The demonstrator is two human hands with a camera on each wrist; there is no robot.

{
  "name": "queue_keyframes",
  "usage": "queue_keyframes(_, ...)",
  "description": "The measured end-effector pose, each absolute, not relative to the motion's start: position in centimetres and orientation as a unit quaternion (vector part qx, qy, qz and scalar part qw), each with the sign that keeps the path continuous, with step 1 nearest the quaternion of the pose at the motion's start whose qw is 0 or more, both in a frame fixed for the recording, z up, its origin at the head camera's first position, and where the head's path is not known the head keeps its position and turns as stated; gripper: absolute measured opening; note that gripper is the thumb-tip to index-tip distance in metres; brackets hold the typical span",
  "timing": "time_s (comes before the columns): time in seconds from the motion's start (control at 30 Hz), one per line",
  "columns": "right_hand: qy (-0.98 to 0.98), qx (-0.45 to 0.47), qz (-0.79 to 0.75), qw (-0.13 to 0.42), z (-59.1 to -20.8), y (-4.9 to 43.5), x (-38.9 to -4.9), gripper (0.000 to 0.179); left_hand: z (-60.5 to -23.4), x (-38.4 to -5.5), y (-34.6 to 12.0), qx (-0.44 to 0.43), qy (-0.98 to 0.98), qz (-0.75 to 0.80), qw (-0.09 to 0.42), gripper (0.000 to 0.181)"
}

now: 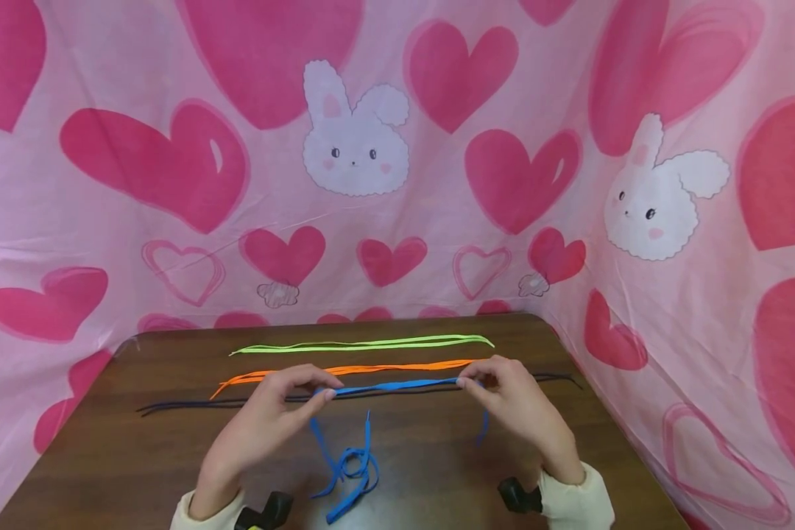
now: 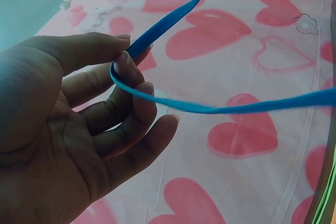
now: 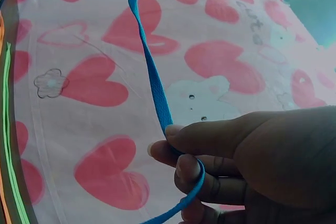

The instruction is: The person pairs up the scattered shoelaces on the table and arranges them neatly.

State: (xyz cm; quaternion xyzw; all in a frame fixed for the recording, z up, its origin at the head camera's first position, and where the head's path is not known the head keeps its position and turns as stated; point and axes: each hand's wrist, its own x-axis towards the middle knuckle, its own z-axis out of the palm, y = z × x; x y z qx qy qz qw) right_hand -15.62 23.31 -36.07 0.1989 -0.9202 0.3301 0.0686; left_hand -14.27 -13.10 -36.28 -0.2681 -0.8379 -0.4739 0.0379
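Note:
A flat blue shoelace [image 1: 397,385] is stretched between both hands above the table. My left hand [image 1: 278,408] pinches it between thumb and index finger, and in the left wrist view its loose part loops over the fingers. At the other end, my right hand [image 1: 520,405] pinches the lace in the same way, with a tail hanging below. Part of the blue lace, or another blue one, lies coiled [image 1: 354,464] on the table between the wrists; whether they join cannot be told. Just behind the stretched lace lies a dark navy shoelace pair [image 1: 192,405], partly hidden by the hands.
Orange shoelaces [image 1: 397,367] lie left to right behind the dark pair. Farther back are lime green shoelaces [image 1: 371,344], also laid lengthwise. The brown wooden table [image 1: 106,456] meets a pink heart-print cloth [image 1: 391,221] at its back and sides.

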Motion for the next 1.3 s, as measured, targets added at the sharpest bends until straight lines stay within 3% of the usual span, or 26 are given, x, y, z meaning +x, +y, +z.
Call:
queue_keyframes(0.23,-0.924,0.183,0.325,0.086,-36.0,24.5,-15.8,0.007,-36.4,-14.3,-13.6,-0.262,-0.843,-0.463,0.081,0.016)
queue_keyframes(0.67,-0.918,0.147,0.332,0.160,-36.2,25.6,-16.5,0.013,-37.3,-15.0,-14.8,-0.259,-0.838,-0.441,0.190,0.034)
queue_keyframes(1.07,-0.925,0.094,0.324,0.173,-35.8,26.9,-17.3,0.010,-37.2,-15.8,-15.1,-0.197,-0.869,-0.383,0.244,0.027)
queue_keyframes(1.3,-0.925,0.080,0.333,0.164,-35.5,27.7,-17.6,0.008,-37.5,-16.0,-15.3,-0.163,-0.876,-0.387,0.236,0.021)
